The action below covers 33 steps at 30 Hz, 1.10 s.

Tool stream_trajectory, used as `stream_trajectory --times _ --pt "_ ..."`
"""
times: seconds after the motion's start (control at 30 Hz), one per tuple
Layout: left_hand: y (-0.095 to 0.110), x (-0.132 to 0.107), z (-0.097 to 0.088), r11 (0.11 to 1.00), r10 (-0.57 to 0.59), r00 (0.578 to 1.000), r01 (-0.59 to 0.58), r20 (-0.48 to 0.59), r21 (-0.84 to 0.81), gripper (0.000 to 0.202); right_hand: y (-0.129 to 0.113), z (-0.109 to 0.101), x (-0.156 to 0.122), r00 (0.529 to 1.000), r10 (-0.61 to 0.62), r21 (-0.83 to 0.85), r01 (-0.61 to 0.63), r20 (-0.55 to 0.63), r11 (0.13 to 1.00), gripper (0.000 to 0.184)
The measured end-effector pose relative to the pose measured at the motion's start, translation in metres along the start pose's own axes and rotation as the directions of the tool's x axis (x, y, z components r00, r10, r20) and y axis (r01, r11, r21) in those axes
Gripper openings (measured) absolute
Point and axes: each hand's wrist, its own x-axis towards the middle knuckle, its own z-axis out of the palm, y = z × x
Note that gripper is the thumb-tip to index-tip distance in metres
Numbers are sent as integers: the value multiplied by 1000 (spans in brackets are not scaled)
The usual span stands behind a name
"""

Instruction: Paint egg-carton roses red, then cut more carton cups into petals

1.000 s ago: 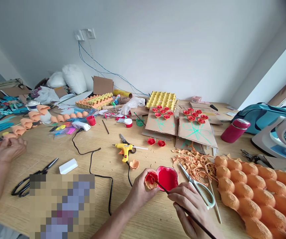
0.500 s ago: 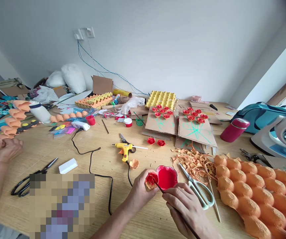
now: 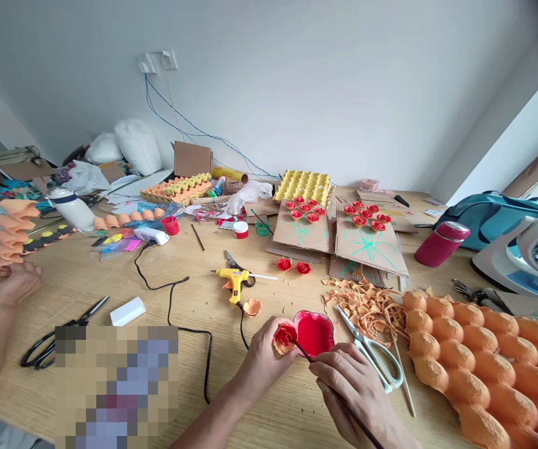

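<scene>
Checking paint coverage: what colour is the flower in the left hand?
The flower is red inside, orange along its lower edge; head view.

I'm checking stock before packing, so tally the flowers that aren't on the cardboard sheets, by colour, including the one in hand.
Red flowers on the table: 2
Orange flower on the table: 1
Red-and-orange flower in the left hand: 1
Total: 4

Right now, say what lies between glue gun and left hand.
Head view: an orange flower and part of the gun's cord lie between the glue gun and left hand.
</scene>
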Motion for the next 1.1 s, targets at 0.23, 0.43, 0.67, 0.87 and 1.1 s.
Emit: stream_trajectory --times 0.23,0.43,0.67,0.87,1.1 --pt "-1 -1 0 1000 28 999 -28 -19 -3 29 -3 -3 0 999 6 36 -5 -40 999 29" --pt "1 -1 -1 1000 22 1000 -22 -10 13 27 1 0 -2 999 24 29 -23 -42 999 33" --pt "-3 -1 1 997 -47 999 48 19 -58 28 7 0 -11 994 58 15 -57 -96 998 35" --pt "-3 2 -2 984 -123 992 123 5 -127 28 7 2 -10 993 57 49 -52 -99 997 35" --pt "5 2 -3 972 -145 988 150 45 -182 26 7 3 -11 990 68 44 -63 -124 997 34"
